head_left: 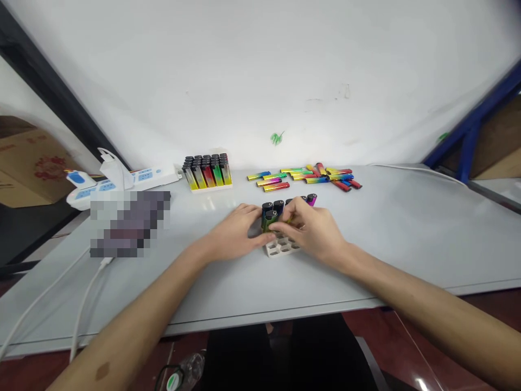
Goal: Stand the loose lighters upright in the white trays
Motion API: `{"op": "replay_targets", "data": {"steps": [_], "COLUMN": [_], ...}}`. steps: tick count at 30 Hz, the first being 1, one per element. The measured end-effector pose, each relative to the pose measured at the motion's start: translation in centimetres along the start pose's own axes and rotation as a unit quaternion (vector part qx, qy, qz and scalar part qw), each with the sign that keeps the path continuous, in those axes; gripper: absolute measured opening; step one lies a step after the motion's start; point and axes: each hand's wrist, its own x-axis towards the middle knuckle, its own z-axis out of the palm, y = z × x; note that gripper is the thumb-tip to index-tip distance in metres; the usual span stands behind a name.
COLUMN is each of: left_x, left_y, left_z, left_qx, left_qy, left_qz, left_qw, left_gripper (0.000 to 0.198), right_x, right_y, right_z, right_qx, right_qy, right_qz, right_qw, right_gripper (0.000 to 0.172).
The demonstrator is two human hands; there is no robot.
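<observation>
A small white tray (279, 248) with open slots sits on the table in front of me, with several black-capped coloured lighters (272, 209) standing in its far rows. My left hand (234, 233) rests against the tray's left side, fingers curled round it. My right hand (315, 231) is closed in a pinch on one lighter, held at the tray's front row. Farther back lies a loose pile of coloured lighters (309, 177). A full white tray of lighters (207, 171) stands at the back left.
A white and blue power strip (118, 182) lies at the back left beside a blurred patch (128, 222). White cables (85, 304) run off the table's front left edge. A cardboard box (28, 163) stands at far left; a blue frame (476, 122) at right.
</observation>
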Motion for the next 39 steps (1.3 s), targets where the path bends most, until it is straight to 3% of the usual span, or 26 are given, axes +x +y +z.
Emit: {"op": "replay_targets", "data": {"steps": [5, 8, 11, 13, 16, 20, 29, 34, 37, 39], "left_x": [0.5, 0.5, 0.5, 0.6, 0.7, 0.6, 0.4, 0.4, 0.4, 0.4], "left_y": [-0.1, -0.2, -0.2, -0.3, -0.6, -1.2, -1.5, -1.4, -1.4, -1.4], "left_z": [0.5, 0.4, 0.4, 0.3, 0.3, 0.0, -0.2, -0.1, -0.1, -0.2], "left_qx": [0.017, 0.027, 0.042, 0.051, 0.055, 0.061, 0.050, 0.047, 0.050, 0.055], "left_qy": [0.001, 0.013, 0.018, 0.021, 0.031, 0.044, 0.051, 0.047, 0.044, 0.040], "left_qz": [-0.014, -0.020, -0.028, -0.031, -0.025, -0.022, -0.029, -0.030, -0.024, -0.021], "left_qw": [1.000, 0.999, 0.999, 0.998, 0.998, 0.997, 0.997, 0.997, 0.997, 0.997], "left_gripper": [0.038, 0.038, 0.037, 0.038, 0.042, 0.040, 0.039, 0.039, 0.040, 0.041], "right_x": [-0.2, 0.1, 1.3, 2.2, 2.9, 2.7, 2.6, 2.9, 3.2, 3.3], "right_y": [0.1, 0.7, 3.1, 5.7, 9.9, 12.9, 13.5, 12.3, 11.0, 10.0], "right_z": [-0.6, -2.0, -4.2, -5.7, -7.4, -8.0, -7.6, -7.7, -7.6, -7.3], "right_qx": [-0.008, -0.017, -0.064, -0.124, -0.235, -0.327, -0.350, -0.242, -0.068, 0.097], "right_qy": [0.036, 0.117, 0.208, 0.224, 0.173, 0.084, 0.063, 0.118, 0.183, 0.185], "right_qz": [-0.055, -0.048, 0.000, 0.077, 0.204, 0.328, 0.339, 0.316, 0.295, 0.276], "right_qw": [0.998, 0.992, 0.976, 0.964, 0.934, 0.882, 0.871, 0.910, 0.935, 0.938], "right_gripper": [0.034, 0.035, 0.035, 0.031, 0.025, 0.044, 0.036, 0.030, 0.031, 0.031]}}
